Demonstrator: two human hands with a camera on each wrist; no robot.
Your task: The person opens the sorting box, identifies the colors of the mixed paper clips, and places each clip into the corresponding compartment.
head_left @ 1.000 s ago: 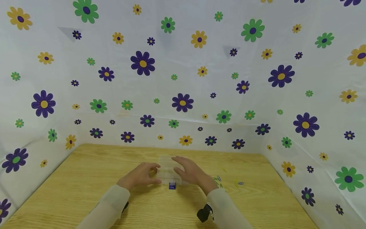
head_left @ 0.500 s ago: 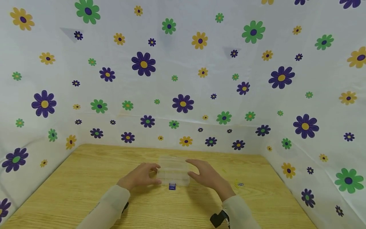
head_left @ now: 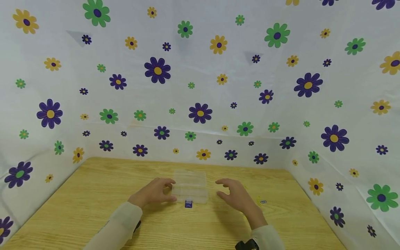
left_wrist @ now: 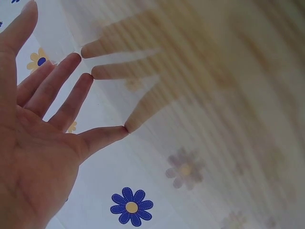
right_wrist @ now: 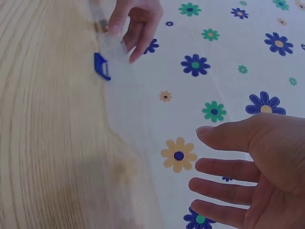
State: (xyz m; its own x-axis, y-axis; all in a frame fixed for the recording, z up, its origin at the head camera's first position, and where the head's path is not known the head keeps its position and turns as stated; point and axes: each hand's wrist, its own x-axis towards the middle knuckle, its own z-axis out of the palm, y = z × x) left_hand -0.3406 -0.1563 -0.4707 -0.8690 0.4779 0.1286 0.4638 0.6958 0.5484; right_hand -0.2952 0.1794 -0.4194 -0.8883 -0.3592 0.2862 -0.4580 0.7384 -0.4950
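Observation:
A clear plastic box (head_left: 190, 187) with a blue latch (head_left: 188, 203) on its near side lies on the wooden table. My left hand (head_left: 153, 191) is at the box's left side, thumb near the front corner and fingers at the side farther back. The left wrist view shows that hand's fingers (left_wrist: 71, 105) spread and nearly straight. To the right of the box, and apart from it, my right hand (head_left: 235, 196) hovers with thumb and fingers parted and nothing between them. A few paper clips (head_left: 263, 201), blue and yellow, lie just right of it; others are hidden behind it.
White cloth walls (head_left: 200, 93) printed with flowers stand behind the table (head_left: 175, 229) and along both sides. A black wrist device (head_left: 247, 244) sits below the right sleeve.
My right hand has drawn back to the right, from over the box to beside the paper clips, uncovering the box. The left hand has stayed at the box's left side.

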